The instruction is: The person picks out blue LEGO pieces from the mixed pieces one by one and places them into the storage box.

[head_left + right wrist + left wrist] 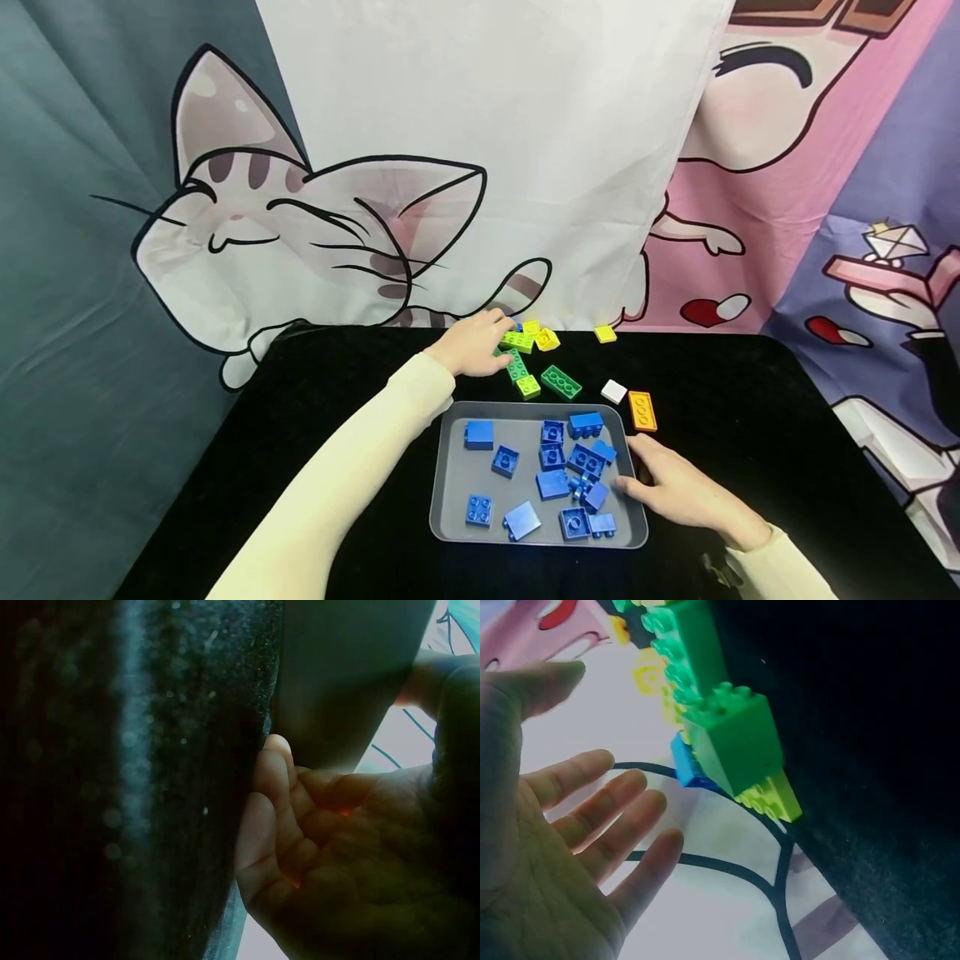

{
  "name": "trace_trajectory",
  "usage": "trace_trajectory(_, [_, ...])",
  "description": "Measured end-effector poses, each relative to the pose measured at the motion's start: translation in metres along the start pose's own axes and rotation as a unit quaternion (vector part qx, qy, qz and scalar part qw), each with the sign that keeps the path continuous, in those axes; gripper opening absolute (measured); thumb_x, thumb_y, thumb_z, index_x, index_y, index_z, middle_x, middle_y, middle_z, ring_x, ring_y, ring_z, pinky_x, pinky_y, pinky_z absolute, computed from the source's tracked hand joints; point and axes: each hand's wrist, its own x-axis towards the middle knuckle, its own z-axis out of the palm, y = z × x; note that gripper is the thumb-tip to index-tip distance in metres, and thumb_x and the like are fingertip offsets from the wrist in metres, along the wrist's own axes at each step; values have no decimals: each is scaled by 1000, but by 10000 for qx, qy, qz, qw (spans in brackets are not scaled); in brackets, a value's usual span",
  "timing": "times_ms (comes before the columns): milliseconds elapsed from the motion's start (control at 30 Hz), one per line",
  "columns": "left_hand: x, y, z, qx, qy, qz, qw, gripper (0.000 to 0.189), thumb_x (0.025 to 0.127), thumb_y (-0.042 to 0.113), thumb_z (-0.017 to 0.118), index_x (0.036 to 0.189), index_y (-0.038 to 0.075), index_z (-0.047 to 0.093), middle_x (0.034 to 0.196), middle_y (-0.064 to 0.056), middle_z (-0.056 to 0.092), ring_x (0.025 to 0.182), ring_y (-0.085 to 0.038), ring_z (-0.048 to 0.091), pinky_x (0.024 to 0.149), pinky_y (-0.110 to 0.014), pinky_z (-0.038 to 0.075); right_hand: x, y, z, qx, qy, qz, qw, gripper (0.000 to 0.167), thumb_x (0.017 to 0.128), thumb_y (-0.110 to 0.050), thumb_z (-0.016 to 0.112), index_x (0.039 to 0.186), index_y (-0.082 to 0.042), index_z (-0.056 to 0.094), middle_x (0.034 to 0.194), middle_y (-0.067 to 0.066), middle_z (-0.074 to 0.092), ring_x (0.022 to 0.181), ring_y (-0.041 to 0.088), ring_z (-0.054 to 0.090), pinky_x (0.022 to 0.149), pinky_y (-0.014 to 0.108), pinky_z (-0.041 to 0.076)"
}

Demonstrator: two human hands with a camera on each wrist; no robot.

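Observation:
My left hand [474, 343] reaches over the back of the black table beside a loose group of bricks, its fingers spread and holding nothing. In the left wrist view, a green brick [735, 739], a lime brick [776, 799] and a blue brick [686, 761] are close to the fingertips. My right hand [678, 483] grips the right edge of a grey tray [510, 537], thumb over the rim and fingers against the outside. Several blue toy bricks [478, 510] lie scattered inside the tray, most toward its right half.
Behind the tray lie a green brick [561, 382], a white brick [613, 392] and an orange brick [642, 411]. Yellow bricks [547, 339] sit near the table's back edge, one yellow brick [605, 333] farther right. A printed cloth [480, 100] hangs behind the table.

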Motion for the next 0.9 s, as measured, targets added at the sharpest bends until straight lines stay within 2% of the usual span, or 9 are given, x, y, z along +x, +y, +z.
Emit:
trace_trajectory(267, [23,-12,1,213,-195,-282,9992,58,100,33,62,151,8,49,148,-10,53,133,-27,54,114,-43,47,0,0,1,24,-27,-93,10000,47,99,-33,69,136,-7,55,110,6,61,80,3,58,66,22,54])
trace_trajectory(500, [39,-11,7,236,-468,-427,9977,58,102,28,56,155,8,44,153,-12,49,140,-30,49,119,-44,42,0,2,1,18,-23,-92,10000,47,99,-34,69,136,-9,55,110,6,61,78,3,57,64,22,54])
trace_trajectory(633, [44,-9,11,327,-598,-561,9961,60,102,27,53,156,7,42,155,-12,48,143,-28,48,120,-43,42,0,3,1,17,-4,-101,9999,48,99,-34,69,137,-8,55,111,6,61,79,3,58,65,22,54])
trace_trajectory(800, [45,-7,14,365,-644,-605,9954,58,102,27,54,155,5,44,152,-14,50,138,-27,52,118,-41,43,0,3,1,-39,28,-78,10000,48,99,-34,69,137,-8,55,110,6,61,79,3,57,64,22,54])
trace_trajectory(900, [44,-6,18,206,-670,-557,9960,55,102,24,54,153,4,47,145,-15,52,126,-25,57,114,-39,46,0,3,1,-52,36,-48,10000,48,99,-34,69,137,-8,55,111,6,61,80,2,57,65,22,54])
